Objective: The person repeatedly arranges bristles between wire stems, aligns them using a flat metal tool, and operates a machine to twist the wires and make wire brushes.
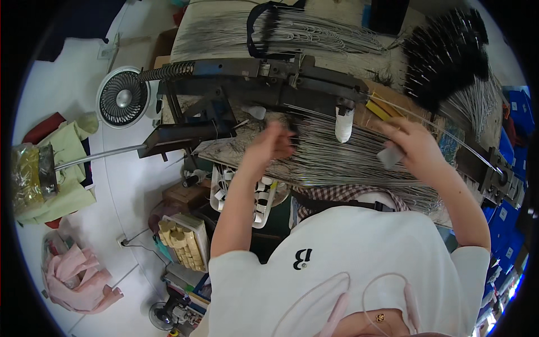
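Note:
My left hand (269,147) is over the near left part of the bench, beside a bundle of thin metal wires (342,154). Motion smears its fingers, and a dark patch by the fingertips is too blurred to name. My right hand (412,143) reaches over the right end of the same wires, fingers stretched out and apart. At its thumb is a small grey piece (389,157); whether it is held or wrapped round the thumb is unclear. Beyond the hands runs a dark metal bench device (241,84) with a coil spring (168,71) and a white-wrapped handle (343,124).
A thin rod (432,121) slants right to a metal fixture (502,177). More wires (314,31) lie at the back, with black-tipped ones (446,56) at the far right. A fan (123,96) stands left. A white basket (263,205) of rolls sits below the bench edge.

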### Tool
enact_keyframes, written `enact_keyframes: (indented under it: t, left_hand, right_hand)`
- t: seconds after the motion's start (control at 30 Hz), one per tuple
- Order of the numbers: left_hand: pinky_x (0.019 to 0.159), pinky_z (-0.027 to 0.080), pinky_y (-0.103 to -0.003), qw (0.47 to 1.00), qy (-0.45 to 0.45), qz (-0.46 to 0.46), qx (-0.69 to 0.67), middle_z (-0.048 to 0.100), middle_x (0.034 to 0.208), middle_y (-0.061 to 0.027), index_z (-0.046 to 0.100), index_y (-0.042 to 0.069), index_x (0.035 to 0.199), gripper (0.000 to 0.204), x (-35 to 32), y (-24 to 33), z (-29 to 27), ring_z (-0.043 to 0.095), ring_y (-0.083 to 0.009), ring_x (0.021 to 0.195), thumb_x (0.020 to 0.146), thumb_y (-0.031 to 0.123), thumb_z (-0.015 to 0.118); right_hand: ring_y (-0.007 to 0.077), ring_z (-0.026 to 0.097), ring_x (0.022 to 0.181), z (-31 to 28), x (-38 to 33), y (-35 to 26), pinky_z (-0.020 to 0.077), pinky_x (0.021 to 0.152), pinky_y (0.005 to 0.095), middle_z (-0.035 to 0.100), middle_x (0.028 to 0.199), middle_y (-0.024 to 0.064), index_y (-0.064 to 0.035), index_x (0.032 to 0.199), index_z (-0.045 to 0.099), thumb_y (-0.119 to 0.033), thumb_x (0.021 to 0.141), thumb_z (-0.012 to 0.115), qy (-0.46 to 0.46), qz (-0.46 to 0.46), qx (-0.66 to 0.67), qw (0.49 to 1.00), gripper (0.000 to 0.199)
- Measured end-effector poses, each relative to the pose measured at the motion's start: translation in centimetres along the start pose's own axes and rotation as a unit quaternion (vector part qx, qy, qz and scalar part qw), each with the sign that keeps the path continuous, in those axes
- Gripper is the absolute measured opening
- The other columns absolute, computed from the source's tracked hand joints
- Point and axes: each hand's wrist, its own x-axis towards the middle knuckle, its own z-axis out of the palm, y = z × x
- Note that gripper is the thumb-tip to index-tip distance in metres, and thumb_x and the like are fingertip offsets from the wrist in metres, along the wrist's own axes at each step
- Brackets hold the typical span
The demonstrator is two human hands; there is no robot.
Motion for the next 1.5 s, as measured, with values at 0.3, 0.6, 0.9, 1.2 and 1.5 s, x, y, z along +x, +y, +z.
enact_keyframes:
  t: [0.3,0.6,0.9,1.2,1.5]
  left_hand:
    - [0.071,0.047,-0.035,0.870,0.347,0.252,0.245,0.051,0.091,-0.0080,0.042,0.001,0.114,0.052,-3.2,-8.3,-10.0,0.056,-0.0216,0.086,0.082,0.033,0.066]
    - [0.076,0.041,-0.028,0.907,0.231,0.240,-0.257,0.053,0.108,-0.0076,0.046,0.005,0.119,0.048,-1.8,-6.3,-4.0,0.054,-0.0186,0.100,0.085,0.036,0.060]
    - [0.066,0.042,-0.026,0.967,0.100,0.143,-0.187,0.056,0.082,-0.0002,0.057,0.004,0.103,0.036,-0.3,-1.5,-3.8,0.055,-0.0125,0.076,0.088,0.036,0.055]
    - [0.063,0.043,-0.024,0.964,-0.038,0.089,-0.249,0.052,0.077,0.0000,0.055,0.004,0.091,0.022,-1.6,-0.6,2.9,0.048,-0.0106,0.067,0.089,0.026,0.056]
    - [0.063,0.046,-0.026,0.900,-0.401,0.077,0.151,0.055,0.071,-0.0040,0.057,-0.002,0.089,0.021,0.5,3.8,24.3,0.054,-0.0119,0.067,0.089,0.019,0.052]
  right_hand:
    - [0.0363,0.049,0.105,1.0,-1.7,1.8,0.0401,0.089,0.0400,0.046,0.120,0.0184,-0.0008,0.120,0.044,-0.005,0.072,0.056,0.098,0.137,0.062,0.984,0.050]
    - [0.0377,0.050,0.100,1.1,-1.0,2.3,0.0416,0.085,0.0406,0.044,0.122,0.0160,-0.0005,0.120,0.045,-0.006,0.075,0.052,0.110,0.173,0.081,0.975,0.045]
    - [0.0357,0.052,0.095,2.5,0.0,3.2,0.0440,0.079,0.0408,0.047,0.115,0.0126,-0.0046,0.112,0.051,-0.006,0.074,0.054,0.132,0.166,0.026,0.977,0.037]
    - [0.0303,0.056,0.087,-0.9,-4.7,2.6,0.0457,0.075,0.0358,0.056,0.094,0.0119,-0.0007,0.098,0.056,0.003,0.072,0.058,0.125,0.068,0.208,0.968,0.026]
    - [0.0134,0.053,0.080,-7.3,-3.4,1.6,0.0445,0.073,0.0255,0.056,0.093,0.0088,0.0012,0.107,0.052,-0.003,0.085,0.051,0.212,0.109,0.392,0.888,0.022]
